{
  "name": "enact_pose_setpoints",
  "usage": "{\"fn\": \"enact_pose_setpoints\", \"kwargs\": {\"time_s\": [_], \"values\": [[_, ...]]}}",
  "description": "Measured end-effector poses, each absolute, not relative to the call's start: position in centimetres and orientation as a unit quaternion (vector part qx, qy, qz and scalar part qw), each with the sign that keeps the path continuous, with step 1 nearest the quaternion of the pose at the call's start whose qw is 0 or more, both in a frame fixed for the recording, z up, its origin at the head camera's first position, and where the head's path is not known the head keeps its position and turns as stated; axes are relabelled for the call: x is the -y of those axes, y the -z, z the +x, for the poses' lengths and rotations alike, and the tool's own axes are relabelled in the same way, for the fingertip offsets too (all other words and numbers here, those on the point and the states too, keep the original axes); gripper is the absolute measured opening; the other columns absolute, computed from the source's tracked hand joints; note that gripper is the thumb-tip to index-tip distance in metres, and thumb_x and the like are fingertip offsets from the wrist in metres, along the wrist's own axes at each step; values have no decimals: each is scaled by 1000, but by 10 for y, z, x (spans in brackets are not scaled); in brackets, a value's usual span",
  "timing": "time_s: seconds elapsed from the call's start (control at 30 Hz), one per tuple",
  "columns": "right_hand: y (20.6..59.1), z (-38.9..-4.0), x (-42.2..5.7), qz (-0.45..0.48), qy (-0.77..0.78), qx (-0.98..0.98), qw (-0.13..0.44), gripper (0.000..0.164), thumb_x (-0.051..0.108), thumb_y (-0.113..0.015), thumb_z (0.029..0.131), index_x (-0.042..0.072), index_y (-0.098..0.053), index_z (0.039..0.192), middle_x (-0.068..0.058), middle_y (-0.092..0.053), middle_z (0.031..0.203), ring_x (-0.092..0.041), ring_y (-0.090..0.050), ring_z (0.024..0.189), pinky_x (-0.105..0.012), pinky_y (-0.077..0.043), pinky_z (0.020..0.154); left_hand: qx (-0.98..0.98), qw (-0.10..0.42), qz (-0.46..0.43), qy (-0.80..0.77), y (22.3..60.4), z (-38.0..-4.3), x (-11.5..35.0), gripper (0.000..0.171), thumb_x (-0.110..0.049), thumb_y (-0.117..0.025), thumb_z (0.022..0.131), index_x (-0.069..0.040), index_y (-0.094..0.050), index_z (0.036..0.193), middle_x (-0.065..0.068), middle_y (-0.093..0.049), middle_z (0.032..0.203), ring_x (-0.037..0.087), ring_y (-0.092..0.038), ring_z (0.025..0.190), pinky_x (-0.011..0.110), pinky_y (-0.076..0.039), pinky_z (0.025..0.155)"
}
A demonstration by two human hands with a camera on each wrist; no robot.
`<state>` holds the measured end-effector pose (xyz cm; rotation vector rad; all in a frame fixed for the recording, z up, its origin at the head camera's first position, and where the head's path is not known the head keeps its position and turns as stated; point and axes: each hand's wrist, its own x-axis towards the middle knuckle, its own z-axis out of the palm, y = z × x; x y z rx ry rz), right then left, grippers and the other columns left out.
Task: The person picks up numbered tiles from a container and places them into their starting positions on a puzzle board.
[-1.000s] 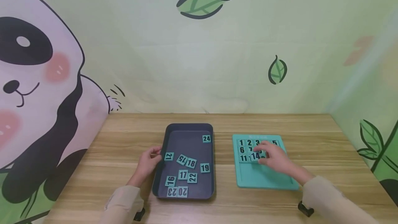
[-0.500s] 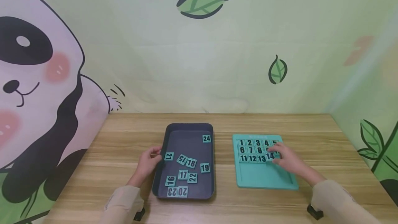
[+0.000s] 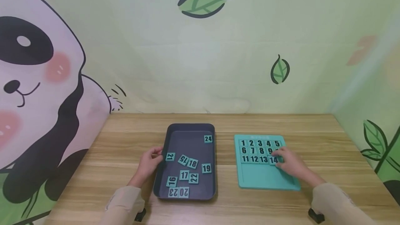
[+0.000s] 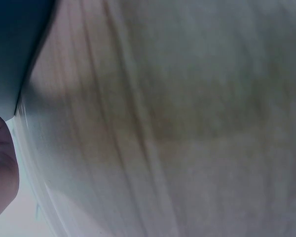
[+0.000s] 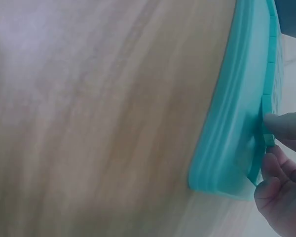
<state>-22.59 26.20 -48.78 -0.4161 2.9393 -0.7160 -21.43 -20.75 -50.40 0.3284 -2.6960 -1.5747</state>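
Note:
At the left side of a dark tray (image 3: 184, 142), my left hand (image 3: 149, 164) grips its edge with curled fingers. Several numbered tiles lie loose in the tray, among them a 15 tile (image 3: 183, 159) and a 24 tile (image 3: 208, 139). My right hand (image 3: 292, 162) pinches the 14 tile (image 3: 273, 160) at the third row of the turquoise number board (image 3: 265, 177), right of the 13 tile (image 3: 264, 159). Tiles 1 to 13 stand in rows there; the fingers partly hide the 9 and cover the 10. In the right wrist view, thumb and fingers hold the tile (image 5: 267, 103), slightly raised at one end.
Both tray and board rest on a wooden table (image 3: 225, 204), with a strip of wood between them. Behind the table hangs a printed cloth (image 3: 150, 44) with a panda and leaves. Below the tiles, the board's lower part is bare.
My right hand has carried the 14 tile rightward from over the 12 and 13 tiles, then lowered it beside the 13. The left hand and tray have stayed put.

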Motion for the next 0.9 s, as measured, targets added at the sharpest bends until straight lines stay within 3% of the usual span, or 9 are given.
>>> {"fn": "enact_pose_setpoints", "kwargs": {"time_s": [0.5, 0.73, 0.9], "values": [[491, -228, -258, -126, 205, -970, 26, 40, 10, -66, 72, 3, -59, 110, -13, -54, 97, -28, -54, 87, -43, -47, 70, 860, 3, 101, 500, 503, -215, 208, 37, -6, -51, 82, -3, -52, 119, 14, -54, 105, 25, -54, 95, 33, -49, 77], [478, -226, -244, -149, 230, -962, 3, 38, 11, -64, 75, 4, -58, 112, -10, -53, 93, -23, -53, 83, -28, -43, 59, 860, 5, 98, 501, 504, -215, 208, 36, -5, -52, 82, -2, -52, 118, 14, -55, 104, 25, -53, 95, 31, -49, 77], [476, -227, -233, -167, 260, -951, -14, 33, 10, -61, 78, 3, -59, 109, -11, -54, 95, -26, -54, 89, -33, -47, 65, 857, 8, 96, 506, 504, -214, 208, 37, -5, -52, 82, 0, -52, 118, 15, -56, 104, 25, -53, 95, 31, -49, 76]]}}
